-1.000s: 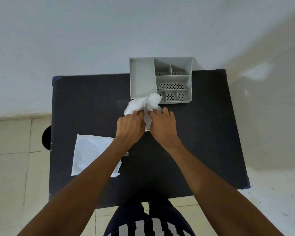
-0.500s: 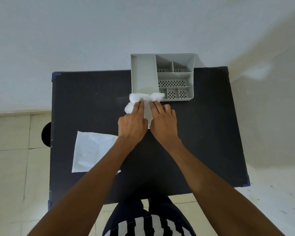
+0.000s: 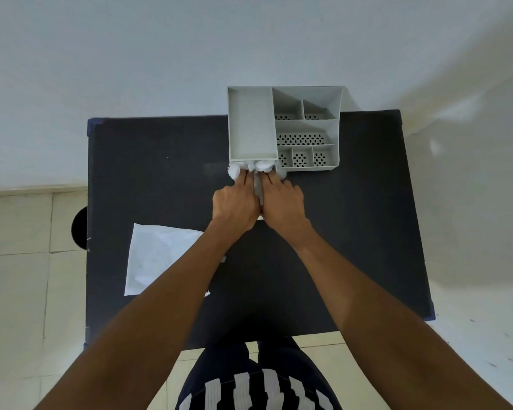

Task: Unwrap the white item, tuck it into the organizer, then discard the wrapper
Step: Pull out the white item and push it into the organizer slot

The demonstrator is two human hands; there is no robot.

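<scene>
A soft white item [image 3: 251,167] lies bunched on the black table against the near wall of the grey organizer [image 3: 338,134], just below its long left compartment. My left hand [image 3: 234,204] and my right hand [image 3: 282,204] lie side by side on it, fingers stretched forward and pressing its far edge; most of it is hidden under them. The white wrapper [image 3: 157,257] lies flat on the table at the near left, partly under my left forearm.
The black table [image 3: 353,232] stands against a white wall, with the organizer at its far edge. A dark round object [image 3: 79,230] shows beside the table's left edge, over the tiled floor.
Both hands have slid forward, pushing the white item from a loose raised bunch down flat against the organizer's near wall. The wrapper has not moved.
</scene>
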